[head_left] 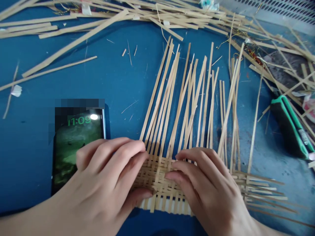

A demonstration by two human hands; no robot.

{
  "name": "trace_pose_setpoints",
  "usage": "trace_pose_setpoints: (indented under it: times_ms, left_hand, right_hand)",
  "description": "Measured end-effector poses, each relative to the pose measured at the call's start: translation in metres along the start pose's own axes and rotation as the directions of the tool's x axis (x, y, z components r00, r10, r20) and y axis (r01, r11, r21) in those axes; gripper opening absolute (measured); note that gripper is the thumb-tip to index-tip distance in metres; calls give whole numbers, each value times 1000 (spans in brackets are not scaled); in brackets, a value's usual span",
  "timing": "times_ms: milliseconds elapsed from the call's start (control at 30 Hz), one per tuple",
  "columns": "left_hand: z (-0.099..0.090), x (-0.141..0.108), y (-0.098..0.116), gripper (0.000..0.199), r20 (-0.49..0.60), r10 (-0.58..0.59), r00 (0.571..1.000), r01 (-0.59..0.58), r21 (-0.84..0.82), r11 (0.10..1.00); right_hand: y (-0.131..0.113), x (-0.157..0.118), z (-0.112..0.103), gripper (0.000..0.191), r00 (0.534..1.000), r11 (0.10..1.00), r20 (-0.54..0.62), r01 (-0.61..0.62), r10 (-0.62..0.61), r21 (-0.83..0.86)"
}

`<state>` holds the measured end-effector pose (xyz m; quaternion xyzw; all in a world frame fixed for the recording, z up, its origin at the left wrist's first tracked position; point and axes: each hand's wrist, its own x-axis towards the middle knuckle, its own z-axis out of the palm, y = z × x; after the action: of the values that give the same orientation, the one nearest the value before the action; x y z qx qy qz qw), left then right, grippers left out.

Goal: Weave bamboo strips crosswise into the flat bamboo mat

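A woven mat of thin pale strips [163,178] lies at the bottom centre, its long loose strips fanning up the table and shorter ends sticking out to the right. My left hand [110,173] rests on the mat's left part, fingers curled at its upper edge and thumb near the lower edge, pressing or gripping the weave. On the right part lies my right hand [209,183], with fingers bent over the upper edge and thumb and forefinger close together on the weave. Parts of the mat under both palms are hidden.
A phone [78,144] lies left of my left hand. Loose strips [98,24] are heaped across the back of the blue table [31,137]. At the right sits a green and black tool [290,127]. A perforated pale panel [283,13] stands at the back right.
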<state>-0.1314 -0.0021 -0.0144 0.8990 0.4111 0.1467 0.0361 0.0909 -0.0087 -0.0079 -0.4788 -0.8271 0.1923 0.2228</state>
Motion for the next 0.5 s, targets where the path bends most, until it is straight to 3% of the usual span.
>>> trace_pose_setpoints:
  times_ms: [200,500]
  left_hand:
    - [0,5,-2,27,39,26,999,-24,-37,999]
    - [-1,-2,5,28,-5,-116,993,115,-104,988]
  right_hand:
    - [-6,-6,4,18,995,995,-37,-98,97,-15]
    - [-3,-9,2,15,998,997,-9,-62,62,35]
